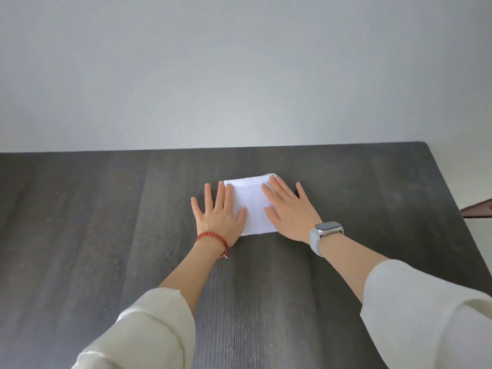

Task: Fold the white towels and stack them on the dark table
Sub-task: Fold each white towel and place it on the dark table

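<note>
Against a plain grey wall, the dark table [106, 235] is seen, its wood grain running toward the near edge. Toward the far edge, a folded white towel [251, 206] is laid flat as a small rectangle. It is pressed by the left hand [218, 218] and the right hand [291, 213], both spread wide with straight fingers, gripping nothing. A red bead bracelet [213, 239] and a grey watch [326, 231] are worn. Past the right edge, a brown object [479, 209] is partly shown.

plain pale grey wall [239, 70], brown furniture corner [479, 209] at right edge
</note>
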Demonstrator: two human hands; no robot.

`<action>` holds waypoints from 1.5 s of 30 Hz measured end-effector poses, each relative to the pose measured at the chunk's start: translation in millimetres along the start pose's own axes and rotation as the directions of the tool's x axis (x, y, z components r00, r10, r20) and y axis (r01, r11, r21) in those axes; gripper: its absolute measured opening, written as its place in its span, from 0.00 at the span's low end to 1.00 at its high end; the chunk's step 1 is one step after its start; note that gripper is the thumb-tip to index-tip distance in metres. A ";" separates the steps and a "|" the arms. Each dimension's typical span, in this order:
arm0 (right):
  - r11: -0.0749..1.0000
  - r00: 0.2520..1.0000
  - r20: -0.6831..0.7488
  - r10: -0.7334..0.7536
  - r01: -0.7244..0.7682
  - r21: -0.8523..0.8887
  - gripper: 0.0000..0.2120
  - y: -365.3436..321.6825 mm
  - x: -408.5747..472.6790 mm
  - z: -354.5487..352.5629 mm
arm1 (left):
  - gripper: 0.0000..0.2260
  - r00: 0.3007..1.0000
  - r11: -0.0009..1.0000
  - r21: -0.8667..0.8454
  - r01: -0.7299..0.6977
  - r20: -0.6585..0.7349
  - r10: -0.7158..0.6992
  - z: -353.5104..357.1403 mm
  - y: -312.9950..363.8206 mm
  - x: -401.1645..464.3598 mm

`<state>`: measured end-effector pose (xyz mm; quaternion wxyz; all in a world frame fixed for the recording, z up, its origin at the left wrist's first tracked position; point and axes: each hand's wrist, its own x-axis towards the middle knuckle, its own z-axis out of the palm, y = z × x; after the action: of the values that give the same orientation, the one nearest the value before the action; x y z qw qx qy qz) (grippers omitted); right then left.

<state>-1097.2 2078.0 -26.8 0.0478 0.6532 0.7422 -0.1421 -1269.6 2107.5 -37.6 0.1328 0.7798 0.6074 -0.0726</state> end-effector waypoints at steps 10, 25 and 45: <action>0.883 0.948 -0.149 0.282 -0.196 0.426 0.18 57.8 -163.5 -48.8 | 0.21 0.986 0.932 -0.355 -0.075 -0.168 0.015 -59.5 106.7 -95.2; 0.371 0.295 -0.234 0.926 -0.603 0.706 0.11 219.1 -827.8 -25.8 | 0.15 0.634 0.494 -0.508 -0.706 -0.143 0.760 10.6 581.7 -510.0; -0.410 -0.598 0.159 0.786 -0.311 0.857 0.12 319.5 -1413.7 114.6 | 0.12 -0.302 -0.221 -0.518 -0.827 0.077 0.950 186.6 1061.4 -978.6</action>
<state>-595.4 729.1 179.0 -0.3665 0.8861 -0.2790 0.0506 -480.7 903.4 179.1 0.3785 0.8831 -0.2732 -0.0476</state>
